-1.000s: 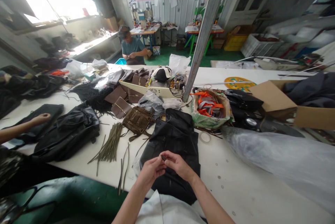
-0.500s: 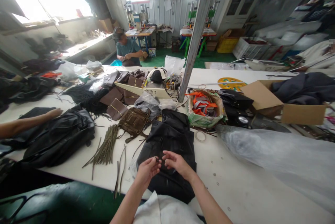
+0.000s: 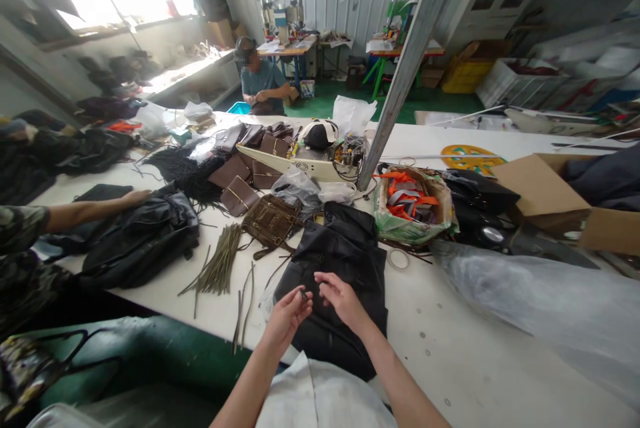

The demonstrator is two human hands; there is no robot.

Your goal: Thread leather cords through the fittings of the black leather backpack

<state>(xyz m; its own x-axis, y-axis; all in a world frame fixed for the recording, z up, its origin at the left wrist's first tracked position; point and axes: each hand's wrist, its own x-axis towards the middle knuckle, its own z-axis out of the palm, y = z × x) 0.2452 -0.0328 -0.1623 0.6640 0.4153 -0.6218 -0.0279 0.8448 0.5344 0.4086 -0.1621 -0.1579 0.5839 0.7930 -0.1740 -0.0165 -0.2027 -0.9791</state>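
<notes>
A black backpack (image 3: 345, 248) lies on the table directly in front of me, under both hands. Raised just above its lower part, my left hand (image 3: 290, 313) pinches a small black piece (image 3: 303, 294) between thumb and fingers; its exact kind is too small to tell. My right hand (image 3: 343, 298) hovers beside it with bent fingers apart, and I see nothing in them. A narrow gap separates the fingertips of the two hands.
Olive strips (image 3: 223, 258) and a brown bag (image 3: 270, 221) lie to the left. On the right are a basket of orange strips (image 3: 410, 205), a tape ring (image 3: 399, 259) and plastic sheeting (image 3: 540, 295). A co-worker's arm (image 3: 95, 210) rests by another black bag (image 3: 145, 238). A metal post (image 3: 400, 75) rises beyond.
My view has turned slightly, so the scene sits further right. The small black piece shows more clearly in my left hand. My hands stay close together over the backpack.
</notes>
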